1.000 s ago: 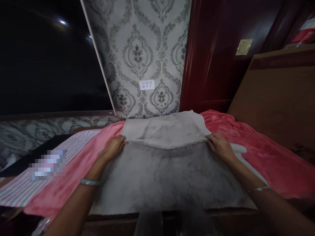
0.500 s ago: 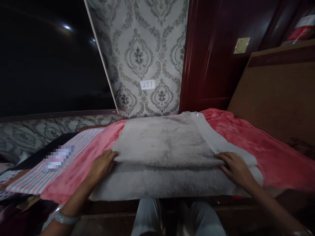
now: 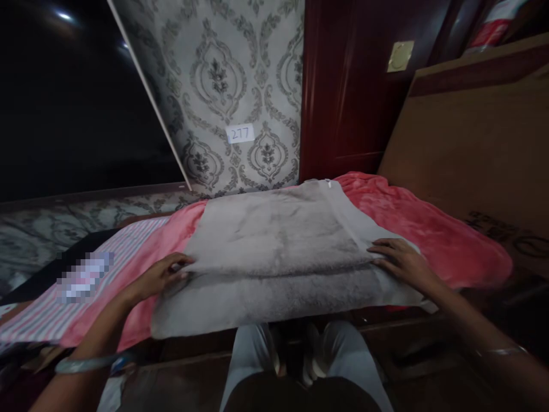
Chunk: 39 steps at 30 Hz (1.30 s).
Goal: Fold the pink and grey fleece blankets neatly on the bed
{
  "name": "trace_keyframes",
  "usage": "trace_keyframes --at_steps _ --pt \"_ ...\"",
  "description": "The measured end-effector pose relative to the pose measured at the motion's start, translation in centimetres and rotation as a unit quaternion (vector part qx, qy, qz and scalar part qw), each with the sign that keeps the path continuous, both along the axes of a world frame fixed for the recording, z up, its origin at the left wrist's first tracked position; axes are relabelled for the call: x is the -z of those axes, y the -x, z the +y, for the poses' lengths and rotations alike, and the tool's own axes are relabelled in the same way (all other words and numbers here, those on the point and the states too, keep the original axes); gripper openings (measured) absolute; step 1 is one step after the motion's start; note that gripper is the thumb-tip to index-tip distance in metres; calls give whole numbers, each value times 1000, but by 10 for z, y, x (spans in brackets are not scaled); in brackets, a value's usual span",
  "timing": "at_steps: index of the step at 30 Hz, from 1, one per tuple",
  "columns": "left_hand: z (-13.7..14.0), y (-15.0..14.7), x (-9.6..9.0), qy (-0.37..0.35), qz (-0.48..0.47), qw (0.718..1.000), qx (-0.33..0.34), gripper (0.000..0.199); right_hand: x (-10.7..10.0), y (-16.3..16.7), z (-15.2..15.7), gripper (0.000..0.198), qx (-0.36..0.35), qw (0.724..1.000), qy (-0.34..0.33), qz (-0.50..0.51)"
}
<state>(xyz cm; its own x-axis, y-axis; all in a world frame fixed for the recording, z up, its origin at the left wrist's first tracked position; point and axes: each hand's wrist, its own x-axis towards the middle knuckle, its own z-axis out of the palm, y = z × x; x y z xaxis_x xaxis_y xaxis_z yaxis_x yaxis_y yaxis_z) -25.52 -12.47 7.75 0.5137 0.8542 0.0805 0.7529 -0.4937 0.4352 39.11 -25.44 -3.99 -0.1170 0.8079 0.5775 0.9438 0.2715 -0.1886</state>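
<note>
In the head view, the grey plush cloth (image 3: 266,229) lies mid-frame, its long folded edge (image 3: 278,271) running left to right between both hands. The left hand (image 3: 156,277), fingers bent, meets that edge's left end; the right hand (image 3: 403,262), fingers loosely spread, its right end, equally near. Whether either pinches, I cannot tell.

The cloth (image 3: 274,234) is pale grey with darker patches, and the blanket (image 3: 403,214) is coral pink. White, pink and grey-blue stripes mark the fabric (image 3: 128,241) at left. Grey damask motifs cover the off-white wallpaper (image 3: 218,109); the carton (image 3: 467,149) is brown.
</note>
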Motion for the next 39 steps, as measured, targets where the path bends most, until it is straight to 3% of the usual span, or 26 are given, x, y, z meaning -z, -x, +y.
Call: trace_keyframes --at_steps 6,12,17,20,22,24,28,31,34,39 --pt "7 3 -10 147 -49 988 10 40 9 -20 12 59 -41 999 8 34" --pt "26 0 11 162 -4 986 28 30 22 -37 24 47 -103 993 -36 32" --pt "31 -5 15 86 4 996 0 19 22 -30 23 50 -50 997 36 50" --pt "28 -12 -3 -84 -2 996 -34 11 16 -17 18 50 3 995 63 75" --pt "27 -18 -16 -227 21 972 -54 9 9 -8 15 49 35 993 61 97" --pt "27 -25 -26 -305 63 947 -80 12 2 0 13 47 67 989 55 121" --pt "24 -31 -33 -275 174 939 -108 19 -11 13 15 47 103 983 46 145" --pt "19 -28 -31 -244 246 935 -75 23 -19 16 13 49 56 987 56 138" --pt "17 -21 -29 -232 265 934 -59 29 -24 10 9 53 8 991 73 114" --pt "19 -19 -29 -219 269 933 -91 42 -24 -8 13 54 12 996 80 25"
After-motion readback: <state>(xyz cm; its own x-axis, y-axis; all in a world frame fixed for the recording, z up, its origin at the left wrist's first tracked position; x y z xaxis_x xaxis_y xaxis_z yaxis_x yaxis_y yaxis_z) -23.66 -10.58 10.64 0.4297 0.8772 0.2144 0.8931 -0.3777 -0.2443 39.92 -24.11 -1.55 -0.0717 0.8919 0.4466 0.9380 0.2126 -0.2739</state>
